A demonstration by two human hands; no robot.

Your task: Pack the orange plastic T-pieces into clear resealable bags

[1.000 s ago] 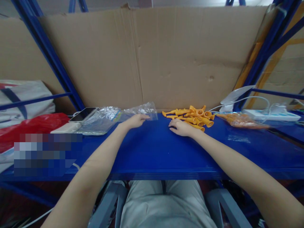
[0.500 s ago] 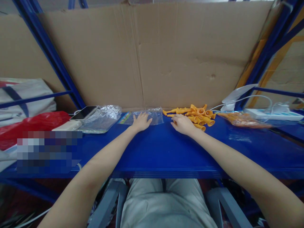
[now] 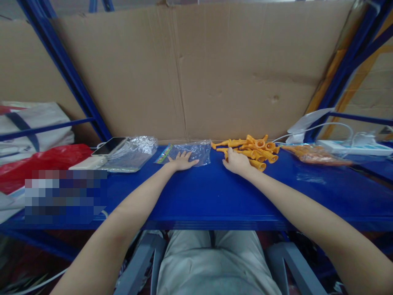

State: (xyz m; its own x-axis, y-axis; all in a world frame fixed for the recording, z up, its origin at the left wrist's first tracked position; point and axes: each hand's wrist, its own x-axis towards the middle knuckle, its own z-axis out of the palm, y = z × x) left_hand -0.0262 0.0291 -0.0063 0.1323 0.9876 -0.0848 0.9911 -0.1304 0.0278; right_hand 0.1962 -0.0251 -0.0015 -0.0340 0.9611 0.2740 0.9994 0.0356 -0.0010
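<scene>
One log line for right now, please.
left hand: spread on clear bag | right hand: at orange pieces, grip unclear | filled bag: right of pile

l hand [image 3: 181, 162] flat on clear bag [image 3: 201, 152]; r hand [image 3: 238, 162] at orange horns [image 3: 260, 149], blue table [image 3: 196, 196].

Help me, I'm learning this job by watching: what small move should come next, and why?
Probably the right hand should pick up one of the orange plastic horns, since its fingers are at their near left edge. The left hand, fingers spread, lies over a flat clear plastic bag, seemingly steadying it.
</scene>
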